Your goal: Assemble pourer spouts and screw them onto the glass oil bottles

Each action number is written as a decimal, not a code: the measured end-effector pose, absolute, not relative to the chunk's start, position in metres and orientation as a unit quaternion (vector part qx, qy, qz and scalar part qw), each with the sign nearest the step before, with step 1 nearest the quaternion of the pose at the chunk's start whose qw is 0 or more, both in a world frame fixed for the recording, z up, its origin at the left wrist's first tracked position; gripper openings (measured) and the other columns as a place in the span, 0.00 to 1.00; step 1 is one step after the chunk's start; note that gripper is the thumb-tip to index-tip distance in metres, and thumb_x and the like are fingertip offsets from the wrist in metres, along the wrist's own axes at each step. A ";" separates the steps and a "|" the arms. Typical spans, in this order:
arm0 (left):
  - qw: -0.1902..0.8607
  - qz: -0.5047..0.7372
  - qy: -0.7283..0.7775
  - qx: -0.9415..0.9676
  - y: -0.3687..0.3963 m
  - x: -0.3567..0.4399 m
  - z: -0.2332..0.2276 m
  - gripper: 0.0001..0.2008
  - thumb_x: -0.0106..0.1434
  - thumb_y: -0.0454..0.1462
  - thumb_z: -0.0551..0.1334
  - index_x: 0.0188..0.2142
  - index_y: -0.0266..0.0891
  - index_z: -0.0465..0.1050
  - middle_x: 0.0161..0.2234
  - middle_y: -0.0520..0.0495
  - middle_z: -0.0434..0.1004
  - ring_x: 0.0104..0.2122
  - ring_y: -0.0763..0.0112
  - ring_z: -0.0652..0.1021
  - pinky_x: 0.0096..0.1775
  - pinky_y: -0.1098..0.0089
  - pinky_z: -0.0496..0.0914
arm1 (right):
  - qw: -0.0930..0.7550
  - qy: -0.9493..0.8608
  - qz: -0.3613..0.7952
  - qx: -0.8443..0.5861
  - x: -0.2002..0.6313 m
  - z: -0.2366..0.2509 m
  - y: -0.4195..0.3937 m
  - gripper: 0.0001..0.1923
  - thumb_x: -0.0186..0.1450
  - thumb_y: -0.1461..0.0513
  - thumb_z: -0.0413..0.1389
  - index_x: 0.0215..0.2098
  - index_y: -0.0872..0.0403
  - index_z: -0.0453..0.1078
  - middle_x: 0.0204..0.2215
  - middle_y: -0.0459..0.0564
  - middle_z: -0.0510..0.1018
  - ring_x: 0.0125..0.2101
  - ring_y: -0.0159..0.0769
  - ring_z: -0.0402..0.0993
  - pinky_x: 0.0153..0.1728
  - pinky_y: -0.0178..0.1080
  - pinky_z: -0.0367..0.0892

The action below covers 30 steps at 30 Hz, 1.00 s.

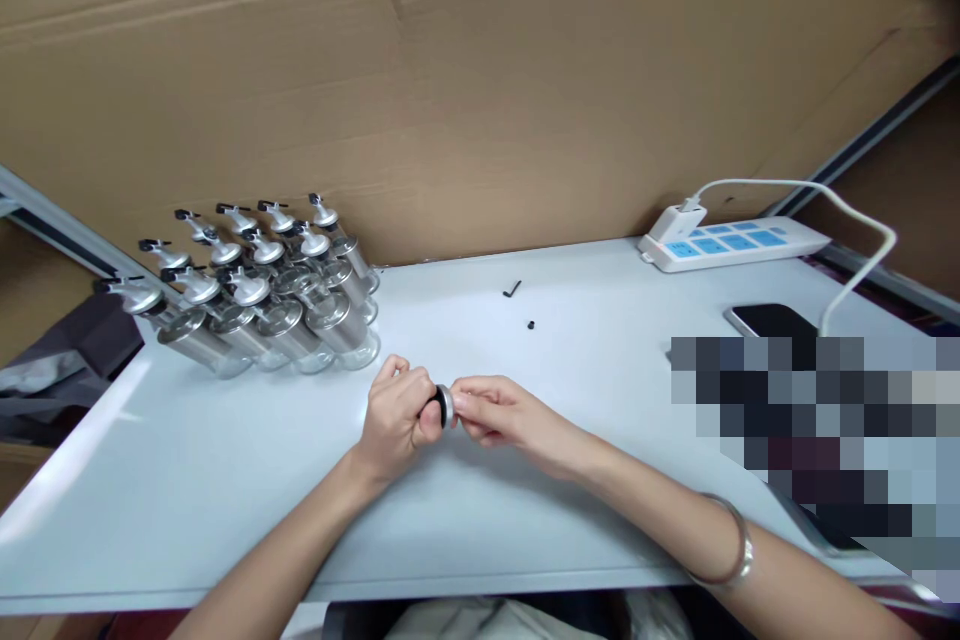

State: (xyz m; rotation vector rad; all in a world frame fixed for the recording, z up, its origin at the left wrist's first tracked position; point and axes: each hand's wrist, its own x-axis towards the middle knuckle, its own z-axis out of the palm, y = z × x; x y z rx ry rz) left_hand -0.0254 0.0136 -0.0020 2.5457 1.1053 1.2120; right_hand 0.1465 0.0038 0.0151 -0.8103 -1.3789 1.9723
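Note:
My left hand (401,415) is closed round a round silver-and-black pourer cap (448,407), held just above the white table near its front. The fingers of my right hand (499,412) are pinched together against the cap's silver side; what lies between the fingertips is hidden. Beyond my hands lie a small black L-shaped lever (512,290) and a tiny black piece (531,325). At the left stand several glass bottles with metal sleeves (341,320), many topped by silver pourers with black levers (249,288).
A white power strip (739,245) with a plugged-in charger (679,220) and white cable sits at the back right. A phone (776,320) lies in front of it, beside a pixelated area. A cardboard wall (480,100) closes off the table (600,530) at the back.

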 end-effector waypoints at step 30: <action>0.445 0.360 0.513 0.640 0.009 -0.010 0.006 0.22 0.62 0.54 0.43 0.20 0.43 0.51 0.17 0.56 0.51 0.19 0.74 0.56 0.23 0.71 0.53 | 0.356 -0.886 -0.128 -0.270 0.158 0.013 0.012 0.14 0.72 0.65 0.44 0.31 0.57 0.68 0.19 0.45 0.70 0.22 0.32 0.61 0.26 0.35 0.54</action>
